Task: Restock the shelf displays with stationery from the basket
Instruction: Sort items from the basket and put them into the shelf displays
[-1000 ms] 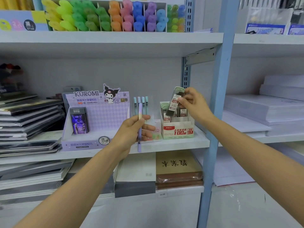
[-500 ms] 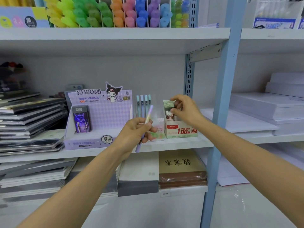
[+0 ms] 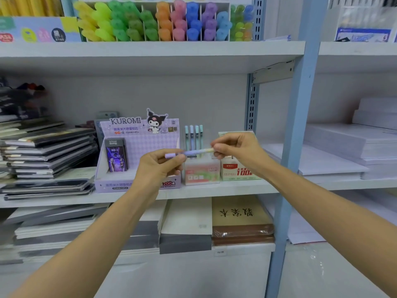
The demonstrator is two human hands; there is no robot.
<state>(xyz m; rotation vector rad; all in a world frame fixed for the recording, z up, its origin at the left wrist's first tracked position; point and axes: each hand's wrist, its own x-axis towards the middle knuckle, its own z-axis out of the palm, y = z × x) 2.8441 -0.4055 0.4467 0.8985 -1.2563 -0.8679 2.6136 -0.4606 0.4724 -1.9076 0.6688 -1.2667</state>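
The slim lilac-to-yellow plastic pen (image 3: 194,152) lay level, left to right, its lilac end pinched by the left hand (image 3: 160,166) and its yellow end by the right hand (image 3: 236,151), in front of the clear plastic pen box (image 3: 200,176) whose pastel pens (image 3: 194,135) stood upright.

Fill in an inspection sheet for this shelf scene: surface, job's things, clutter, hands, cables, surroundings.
Surface: white middle shelf, carrying display boxes.
Job's things: pastel pen held level before the clear pen box, where four pens stand upright; basket not in view.
Clutter: Kuromi display, lead box, notebook stacks.
Hands: left hand and right hand each pinch the pastel pen near one end.
Cables: nothing seen.
Surroundings: highlighters on the shelf above, paper stacks right of the blue upright.
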